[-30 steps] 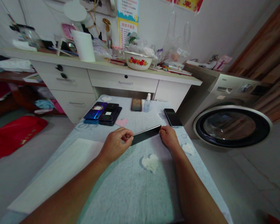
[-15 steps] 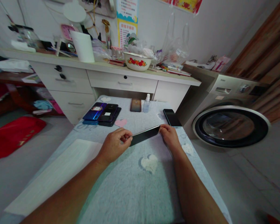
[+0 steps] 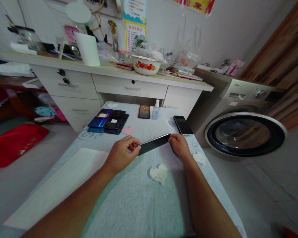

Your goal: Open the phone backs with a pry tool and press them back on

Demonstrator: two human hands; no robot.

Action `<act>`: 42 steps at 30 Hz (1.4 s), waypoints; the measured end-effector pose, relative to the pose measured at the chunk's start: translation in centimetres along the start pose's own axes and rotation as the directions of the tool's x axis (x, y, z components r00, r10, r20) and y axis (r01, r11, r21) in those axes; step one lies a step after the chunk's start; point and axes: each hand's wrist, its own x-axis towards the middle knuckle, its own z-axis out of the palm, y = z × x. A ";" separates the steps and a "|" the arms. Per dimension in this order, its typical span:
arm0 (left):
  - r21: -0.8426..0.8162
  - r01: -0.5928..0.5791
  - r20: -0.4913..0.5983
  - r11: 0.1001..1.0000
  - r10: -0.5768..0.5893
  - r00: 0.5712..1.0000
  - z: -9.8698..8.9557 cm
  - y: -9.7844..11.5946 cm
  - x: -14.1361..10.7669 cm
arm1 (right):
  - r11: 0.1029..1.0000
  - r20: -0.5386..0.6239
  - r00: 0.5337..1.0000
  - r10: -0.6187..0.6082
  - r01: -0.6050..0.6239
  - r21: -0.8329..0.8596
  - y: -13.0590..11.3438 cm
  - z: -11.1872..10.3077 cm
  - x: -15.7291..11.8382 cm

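Observation:
Between my two hands a dark smartphone point(image 3: 154, 144) is held tilted above the cloth-covered table, its long edge rising to the right. My left hand point(image 3: 124, 150) is closed, with thumb and fingers pinching the phone's left end. At the other end, my right hand point(image 3: 180, 144) grips the phone's right corner; some of its fingers are hidden. Past my right hand lies a black phone point(image 3: 183, 125). A blue phone point(image 3: 101, 118) and a black phone with a white label point(image 3: 115, 119) rest on other phones at the far left of the table.
At the table's far edge stand a clear spray bottle point(image 3: 155, 110) and a brown phone-shaped item point(image 3: 144, 111). A white sheet point(image 3: 57, 185) lies along the left side. Beyond is a cabinet with drawers point(image 3: 129, 87); a washing machine point(image 3: 240, 115) stands to the right.
My right hand has shifted very slightly left at the phone's corner. The phone and my left hand look almost the same.

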 end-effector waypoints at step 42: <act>0.077 0.043 -0.031 0.996 -0.040 0.999 -0.1 -0.8 0.0 | 0.992 0.125 0.984 0.124 -0.126 0.007 -0.1 -0.2 -0.1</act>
